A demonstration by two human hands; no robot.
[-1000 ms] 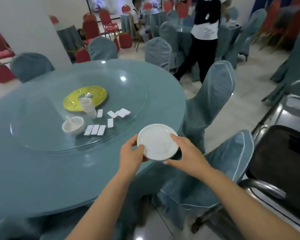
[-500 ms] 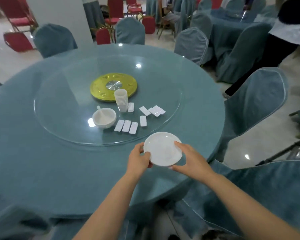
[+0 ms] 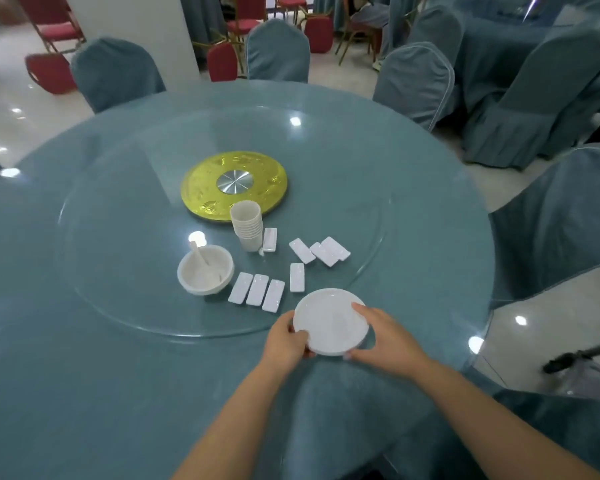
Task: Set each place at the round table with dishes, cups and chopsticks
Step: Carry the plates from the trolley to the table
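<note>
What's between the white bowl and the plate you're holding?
In the head view, three small white rectangular dishes lie side by side on the glass turntable, between the bowl and the plate.

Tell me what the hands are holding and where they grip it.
A white plate, held by its rim: left hand on the left edge, right hand on the right edge.
</note>
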